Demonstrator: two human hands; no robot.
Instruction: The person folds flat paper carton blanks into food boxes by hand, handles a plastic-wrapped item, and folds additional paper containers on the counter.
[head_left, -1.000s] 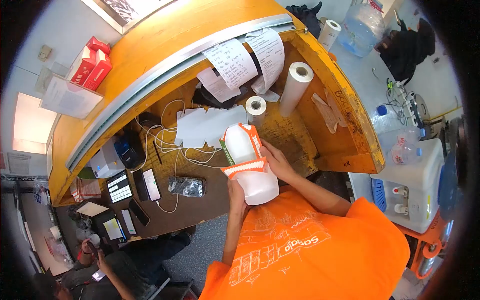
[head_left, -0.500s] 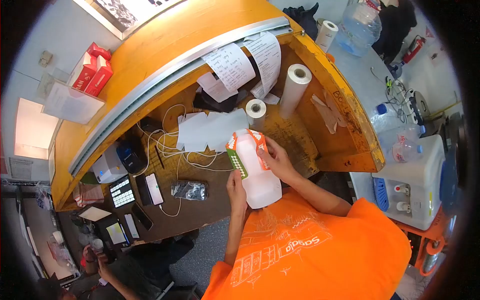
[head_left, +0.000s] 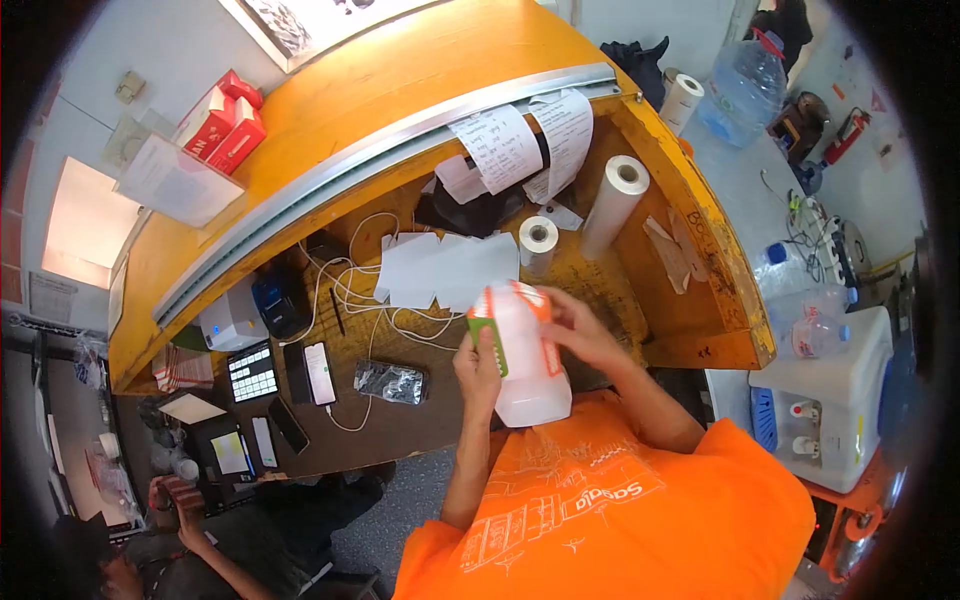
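A white carton (head_left: 530, 388) with orange and green printed panels is held upright in front of my chest, its white base toward my orange shirt. My left hand (head_left: 478, 372) grips its green side, thumb lying along the panel. On the opposite side, my right hand (head_left: 582, 335) has its fingers bent against the orange panel near the top; the fingertips are partly blurred. Flat white die-cut sheets (head_left: 440, 270) lie on the desk just beyond the carton, and a small white roll (head_left: 538, 240) stands behind it.
A tall white roll (head_left: 615, 205) stands at the desk's right. Cables, a phone (head_left: 319, 372), a tablet (head_left: 252, 374) and a dark plastic packet (head_left: 391, 382) lie leftward. Another person (head_left: 210, 540) sits at lower left. A water dispenser (head_left: 840, 395) stands at right.
The view has shifted, so the desk appears further right and lower. My right hand's fingers have moved and curled at the carton's orange upper side. My left hand still holds the green side.
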